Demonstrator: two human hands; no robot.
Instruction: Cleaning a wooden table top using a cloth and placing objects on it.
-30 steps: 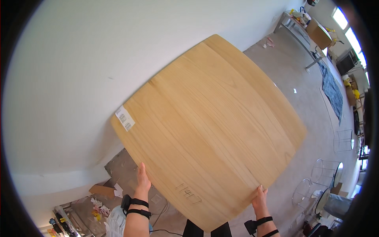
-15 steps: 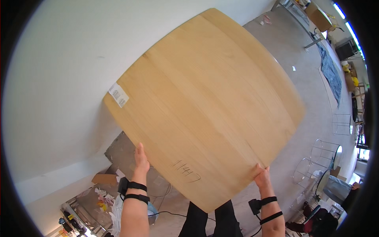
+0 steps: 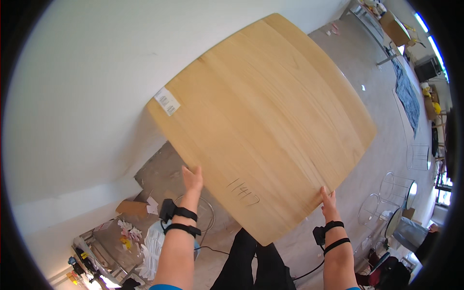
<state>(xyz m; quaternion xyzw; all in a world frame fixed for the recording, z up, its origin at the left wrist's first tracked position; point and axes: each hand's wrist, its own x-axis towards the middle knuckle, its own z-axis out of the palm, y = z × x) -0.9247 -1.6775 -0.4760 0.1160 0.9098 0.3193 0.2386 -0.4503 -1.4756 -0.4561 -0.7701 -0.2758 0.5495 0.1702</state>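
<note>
A large pale wooden board [image 3: 270, 116] with slightly bowed edges fills the middle of the view, tilted cornerwise. A white label [image 3: 167, 101] is stuck by its left corner, and pencil marks show near the corner closest to me. My left hand [image 3: 193, 180] grips the board's lower left edge, with its fingers partly hidden at the edge. On the lower right edge, my right hand [image 3: 329, 200] is closed around the wood, its thumb on the face. Black straps with small dark devices circle both my wrists.
A white wall [image 3: 82, 106] rises along the left, close to the board's upper left edge. Wire-framed round stools [image 3: 389, 193] stand at the right, near another person's hand [image 3: 434, 228]. Cardboard [image 3: 131, 208] and scraps lie at the lower left. A cable runs past my legs.
The board has shifted a little to the right, its near corner moving farther from me. Both my hands have moved forward with it, still at its edges.
</note>
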